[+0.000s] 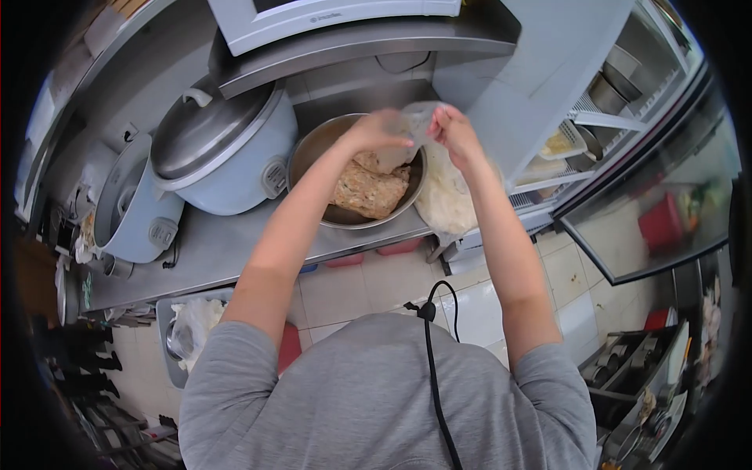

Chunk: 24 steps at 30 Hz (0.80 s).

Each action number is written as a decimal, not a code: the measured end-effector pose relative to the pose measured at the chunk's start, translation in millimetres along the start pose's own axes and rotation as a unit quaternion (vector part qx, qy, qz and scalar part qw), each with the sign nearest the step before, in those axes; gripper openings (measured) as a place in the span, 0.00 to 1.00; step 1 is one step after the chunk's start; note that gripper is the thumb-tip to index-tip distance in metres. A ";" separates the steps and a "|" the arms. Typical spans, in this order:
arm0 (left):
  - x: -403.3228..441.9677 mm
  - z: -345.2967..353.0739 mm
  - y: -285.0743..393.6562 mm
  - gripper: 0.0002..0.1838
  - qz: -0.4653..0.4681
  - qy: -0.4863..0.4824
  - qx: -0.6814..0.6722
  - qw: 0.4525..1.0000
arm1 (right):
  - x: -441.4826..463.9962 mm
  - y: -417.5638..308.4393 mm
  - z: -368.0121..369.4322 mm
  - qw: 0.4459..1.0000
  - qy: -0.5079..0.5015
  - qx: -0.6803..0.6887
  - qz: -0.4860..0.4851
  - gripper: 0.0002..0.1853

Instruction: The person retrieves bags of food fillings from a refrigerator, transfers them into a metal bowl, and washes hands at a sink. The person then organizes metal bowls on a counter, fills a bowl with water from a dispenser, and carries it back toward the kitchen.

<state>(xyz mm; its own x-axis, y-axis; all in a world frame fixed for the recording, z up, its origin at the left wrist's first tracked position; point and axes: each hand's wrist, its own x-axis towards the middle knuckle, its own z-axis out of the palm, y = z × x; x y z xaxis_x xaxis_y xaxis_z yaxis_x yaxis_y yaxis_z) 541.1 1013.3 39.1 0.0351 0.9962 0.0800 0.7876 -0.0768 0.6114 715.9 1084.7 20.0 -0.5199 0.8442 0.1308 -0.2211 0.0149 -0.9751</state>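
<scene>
A large metal bowl (304, 163) on the steel counter holds a mound of minced meat mixture (368, 192) with green flecks. Above the bowl's far right side, my right hand (457, 135) pinches a thin translucent plastic bag (421, 117). My left hand (376, 131) is at the bag's left side, its fingers smeared by motion, so its grip is unclear. Part of the translucent plastic hangs down over the meat. Under my right forearm, a clear plastic bag with pale contents (450, 200) lies against the bowl's right side.
Left of the bowl stand a big lidded rice cooker (227, 176) and another cooker (137, 204). A steel shelf (368, 47) with a white appliance (337, 16) overhangs the counter. At right, a fridge's glass door (658, 211) stands open. A grey tub (176, 364) sits below left.
</scene>
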 end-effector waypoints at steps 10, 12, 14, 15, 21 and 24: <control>19.4 13.3 129.4 0.21 0.242 0.156 -0.060 0.956 | -68.8 -130.0 -40.3 0.975 -0.019 -0.126 -0.182 0.13; 33.7 38.5 133.0 0.16 0.268 0.171 -0.044 0.947 | -81.8 -127.2 -69.0 0.958 -0.030 -0.235 -0.161 0.13; 49.5 64.8 131.6 0.14 0.332 0.241 0.023 0.912 | -101.6 -119.4 -97.0 0.967 -0.017 -0.222 -0.122 0.14; 57.1 77.5 129.3 0.14 0.340 0.230 0.020 0.912 | -111.0 -113.4 -112.8 0.974 -0.016 -0.207 -0.086 0.16; 88.7 147.3 95.5 0.11 0.289 0.259 0.209 0.898 | -154.6 -20.8 -263.7 0.980 0.045 -0.160 0.110 0.16; 100.8 200.9 49.8 0.10 0.117 0.068 0.338 0.931 | -162.4 77.6 -357.3 0.948 0.154 -0.205 0.190 0.15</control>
<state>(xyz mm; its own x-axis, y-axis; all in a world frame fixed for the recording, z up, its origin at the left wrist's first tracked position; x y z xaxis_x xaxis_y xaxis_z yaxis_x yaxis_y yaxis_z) 707.5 1118.3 -80.6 0.2117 0.9376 0.2758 0.9773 -0.2008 -0.0678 1078.0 1140.2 -140.8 -0.2192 0.9457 -0.2401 0.3058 -0.1671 -0.9373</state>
